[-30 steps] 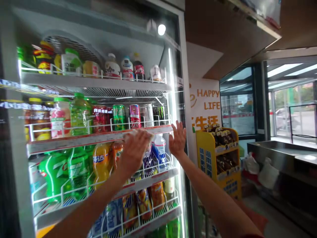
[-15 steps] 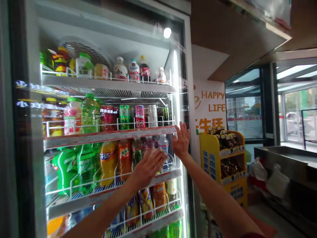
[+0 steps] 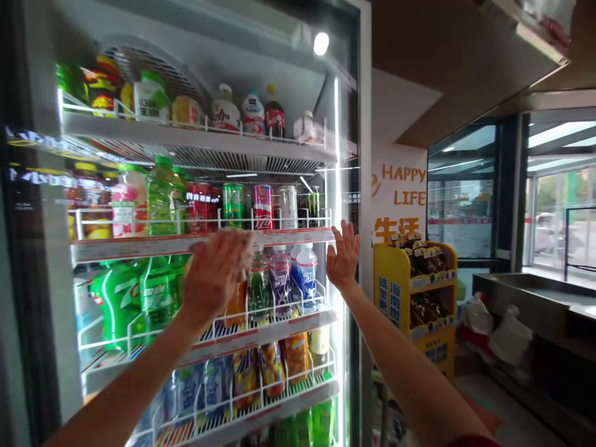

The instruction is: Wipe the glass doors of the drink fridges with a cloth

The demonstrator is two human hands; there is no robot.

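A tall drinks fridge (image 3: 358, 186) with a glass door fills the left of the view. My left hand (image 3: 215, 273) presses against the glass in front of the middle shelf, its fingers curled over a pale cloth (image 3: 246, 248) that peeks out at the fingertips. Behind the hand stand orange, green and purple bottles (image 3: 279, 282). My right hand (image 3: 343, 256) lies flat and open on the door's right edge, fingers spread upward, level with the red shelf strip (image 3: 298, 236).
Shelves hold cans (image 3: 263, 206), green soda bottles (image 3: 116, 304) and small bottles up top (image 3: 226, 110). A yellow snack rack (image 3: 395, 298) stands right of the fridge. A steel counter (image 3: 535, 292) with white bags (image 3: 510, 335) runs along the right. A wall sign reads HAPPY LIFE (image 3: 404, 184).
My left hand slid down and right across the glass, then back up and to the left. My right hand stayed on the door edge. The view shifted slightly.
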